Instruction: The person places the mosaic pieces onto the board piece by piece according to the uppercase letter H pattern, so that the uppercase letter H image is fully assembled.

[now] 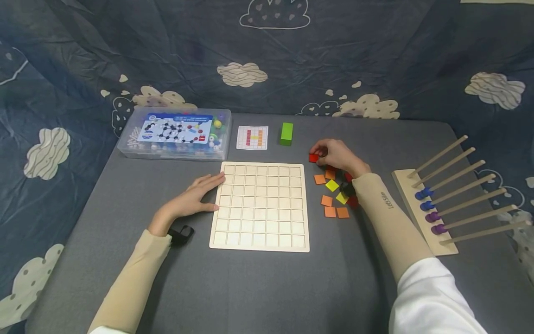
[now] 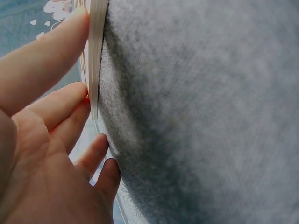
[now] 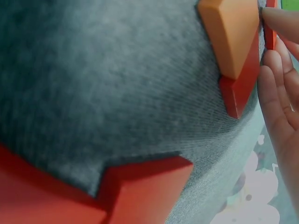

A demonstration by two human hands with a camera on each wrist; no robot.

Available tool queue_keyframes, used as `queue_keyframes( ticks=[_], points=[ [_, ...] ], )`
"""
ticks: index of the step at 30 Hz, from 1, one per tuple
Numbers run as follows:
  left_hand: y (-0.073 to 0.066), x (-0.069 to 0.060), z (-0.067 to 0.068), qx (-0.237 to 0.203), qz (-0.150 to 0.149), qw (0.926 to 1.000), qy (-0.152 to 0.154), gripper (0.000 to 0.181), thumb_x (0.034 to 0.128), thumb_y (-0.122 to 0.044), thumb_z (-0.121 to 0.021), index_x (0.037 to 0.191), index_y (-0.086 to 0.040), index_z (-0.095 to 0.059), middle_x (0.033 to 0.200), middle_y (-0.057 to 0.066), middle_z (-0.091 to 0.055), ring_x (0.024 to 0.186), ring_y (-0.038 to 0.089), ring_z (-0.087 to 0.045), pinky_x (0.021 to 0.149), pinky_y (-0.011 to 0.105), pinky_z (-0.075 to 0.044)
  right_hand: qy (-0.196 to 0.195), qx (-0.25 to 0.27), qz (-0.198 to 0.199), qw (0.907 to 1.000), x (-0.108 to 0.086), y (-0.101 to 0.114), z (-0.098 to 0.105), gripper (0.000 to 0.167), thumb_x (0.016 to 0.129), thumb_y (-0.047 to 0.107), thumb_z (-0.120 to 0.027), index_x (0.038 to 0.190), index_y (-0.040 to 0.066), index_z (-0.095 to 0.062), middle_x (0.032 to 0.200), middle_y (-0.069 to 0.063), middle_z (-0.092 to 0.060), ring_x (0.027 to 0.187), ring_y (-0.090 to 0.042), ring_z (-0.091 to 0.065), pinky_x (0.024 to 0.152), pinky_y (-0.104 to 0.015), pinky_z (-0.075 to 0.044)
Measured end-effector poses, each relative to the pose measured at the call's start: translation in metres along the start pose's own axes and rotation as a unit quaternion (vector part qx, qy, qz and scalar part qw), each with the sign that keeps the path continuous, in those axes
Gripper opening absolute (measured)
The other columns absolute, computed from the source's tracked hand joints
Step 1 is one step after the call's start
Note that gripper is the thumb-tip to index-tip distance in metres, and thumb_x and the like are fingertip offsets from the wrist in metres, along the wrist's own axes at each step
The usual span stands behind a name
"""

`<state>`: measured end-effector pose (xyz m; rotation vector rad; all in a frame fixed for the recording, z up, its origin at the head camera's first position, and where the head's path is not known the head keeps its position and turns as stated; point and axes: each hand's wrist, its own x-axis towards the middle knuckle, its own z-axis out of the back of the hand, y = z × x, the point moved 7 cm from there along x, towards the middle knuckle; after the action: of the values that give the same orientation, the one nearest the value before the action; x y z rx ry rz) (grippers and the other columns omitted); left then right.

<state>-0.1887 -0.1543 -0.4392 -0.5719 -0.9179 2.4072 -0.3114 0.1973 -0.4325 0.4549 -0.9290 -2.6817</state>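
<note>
A pale wooden grid board (image 1: 259, 207) lies flat on the table, its square cells bare. My left hand (image 1: 192, 197) rests at its left edge, fingers straight; in the left wrist view the thumb and fingertips touch the board's side (image 2: 96, 51). Beyond the board's upper right corner, my right hand (image 1: 338, 155) pinches a red square tile (image 1: 314, 158) between thumb and fingers, at table level. That red tile (image 3: 270, 28) shows edge-on in the right wrist view. Below this hand lie loose orange tiles (image 1: 330, 212), yellow tiles (image 1: 332, 185) and red tiles (image 3: 145, 191), some partly hidden by the wrist.
A pattern card (image 1: 252, 138) and a green block (image 1: 286, 133) stand behind the board. At the back left is a clear plastic box (image 1: 175, 134) of molecule-model parts. A wooden peg rack (image 1: 425, 213) with long rods and blue and purple beads occupies the right side.
</note>
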Motion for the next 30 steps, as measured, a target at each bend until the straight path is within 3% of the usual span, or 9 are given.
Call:
queue_keyframes(
  ticks=[6, 12, 22, 30],
  points=[
    [-0.001, 0.000, 0.000, 0.000, 0.001, 1.0000, -0.002, 0.083, 0.0879, -0.022, -0.070, 0.153, -0.007, -0.022, 0.158, 0.013, -0.015, 0.142, 0.038, -0.003, 0.106, 0.065, -0.009, 0.001, 0.011, 0.008, 0.9999, -0.005, 0.007, 0.000, 0.029, 0.081, -0.003, -0.068, 0.110, -0.003, -0.066, 0.100, -0.017, -0.061, 0.090, -0.029, -0.053, 0.084, -0.040, -0.044],
    [-0.002, -0.001, 0.000, 0.000, 0.002, 1.0000, -0.003, 0.082, 0.0880, -0.021, -0.070, 0.153, -0.007, -0.022, 0.158, 0.013, -0.016, 0.142, 0.038, -0.003, 0.106, 0.065, -0.008, 0.020, 0.028, 0.054, 0.9979, -0.010, 0.036, -0.012, 0.028, 0.083, -0.002, -0.069, 0.111, -0.003, -0.066, 0.099, -0.015, -0.062, 0.088, -0.026, -0.053, 0.081, -0.037, -0.044],
    [-0.002, 0.000, 0.000, 0.002, -0.002, 1.0000, 0.000, 0.083, 0.0881, -0.022, -0.070, 0.153, -0.007, -0.021, 0.158, 0.012, -0.015, 0.143, 0.037, -0.003, 0.107, 0.064, -0.007, 0.058, 0.058, 0.134, 0.9875, -0.012, 0.099, -0.051, 0.028, 0.080, -0.003, -0.068, 0.109, -0.001, -0.067, 0.097, -0.009, -0.063, 0.087, -0.021, -0.056, 0.080, -0.033, -0.047],
    [0.000, 0.000, 0.000, -0.002, 0.006, 1.0000, 0.001, 0.083, 0.0883, -0.024, -0.070, 0.153, -0.008, -0.021, 0.159, 0.010, -0.014, 0.143, 0.037, -0.002, 0.106, 0.064, -0.007, 0.083, 0.036, 0.180, 0.9795, -0.002, 0.136, -0.087, 0.028, 0.076, -0.003, -0.069, 0.103, 0.000, -0.069, 0.094, -0.007, -0.064, 0.086, -0.018, -0.059, 0.079, -0.027, -0.049]
  ],
)
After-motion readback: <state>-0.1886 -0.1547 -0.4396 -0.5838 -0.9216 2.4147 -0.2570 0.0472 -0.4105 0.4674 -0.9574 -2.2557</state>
